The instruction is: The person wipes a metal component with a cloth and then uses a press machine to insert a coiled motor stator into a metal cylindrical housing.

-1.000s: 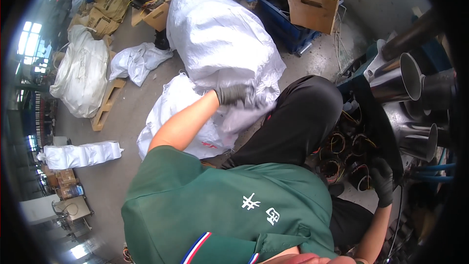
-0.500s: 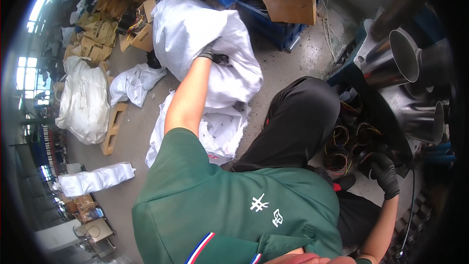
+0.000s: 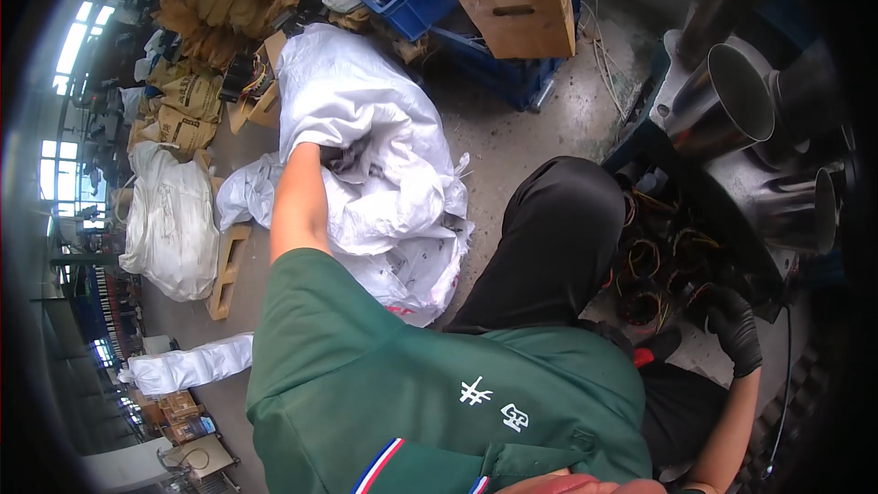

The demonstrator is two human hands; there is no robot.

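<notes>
Sack (image 3: 352,73), white, is lying on the floor (image 3: 503,119) to the left of the bent knee (image 3: 567,210), its loose mouth folding around the left forearm (image 3: 300,194). Main risk, as I am judging it from the side: slack cloth is bunching about the wrist, so a quick pull could be snagging there and dragging the whole sack. It is also appearing to overlap a second sack (image 3: 398,284); uneven weight could be making the pair slump. On the right, wired coils (image 3: 643,311) are crowding together, and their stray leads (image 3: 688,234) could be hooking on fingers and toppling a neighbour.

Left grip: hiding inside the sack. A dark patch (image 3: 343,157) is showing at the mouth, which I am unable to identify. How wide this grip is opening, or what it is holding, I cannot tell.

Right grip (image 3: 734,327): dark-gloved, resting just beside the nearest coil, fingers bending. Whether it is closing on that coil or only touching it, I cannot tell.
</notes>
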